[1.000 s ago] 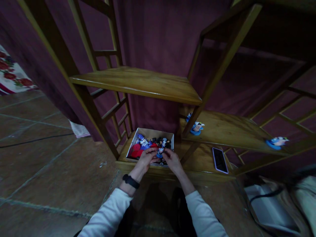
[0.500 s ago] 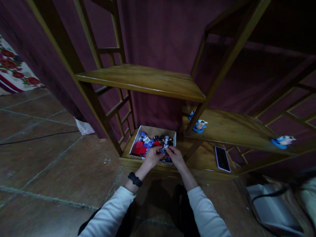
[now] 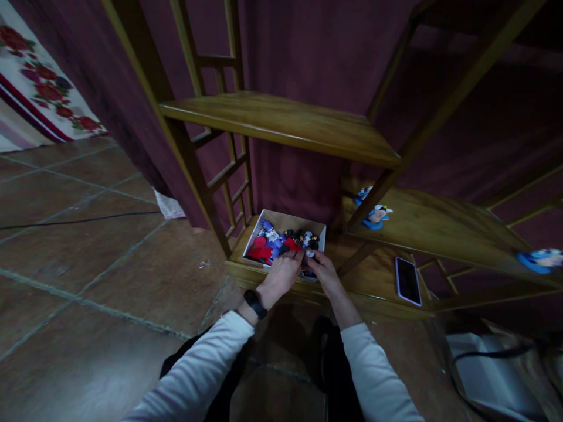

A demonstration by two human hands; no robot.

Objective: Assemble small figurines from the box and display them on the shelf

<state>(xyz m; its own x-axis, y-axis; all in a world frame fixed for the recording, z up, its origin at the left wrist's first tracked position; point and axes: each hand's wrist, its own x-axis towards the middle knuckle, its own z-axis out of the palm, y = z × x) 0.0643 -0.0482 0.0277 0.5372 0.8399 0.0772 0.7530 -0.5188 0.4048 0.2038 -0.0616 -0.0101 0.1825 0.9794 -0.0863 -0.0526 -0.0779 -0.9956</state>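
Note:
A small white box (image 3: 287, 220) full of several red, blue and black toy figures (image 3: 276, 244) sits on the lowest wooden shelf (image 3: 360, 281). My left hand (image 3: 284, 275) and my right hand (image 3: 323, 271) meet at the box's near edge, fingers curled together on a small figure (image 3: 309, 254) that I cannot make out clearly. A black watch is on my left wrist.
A phone (image 3: 407, 280) lies on the lowest shelf to the right. Blue figures stand on the middle shelf: one by the post (image 3: 376, 215), one at far right (image 3: 540, 259). An upper shelf (image 3: 281, 120) overhangs the box. Tiled floor spreads left; a bag (image 3: 492, 369) lies right.
The view has swung left and down a little. Both hands stay together at the box's near edge, shifted slightly toward me with the small figure between them.

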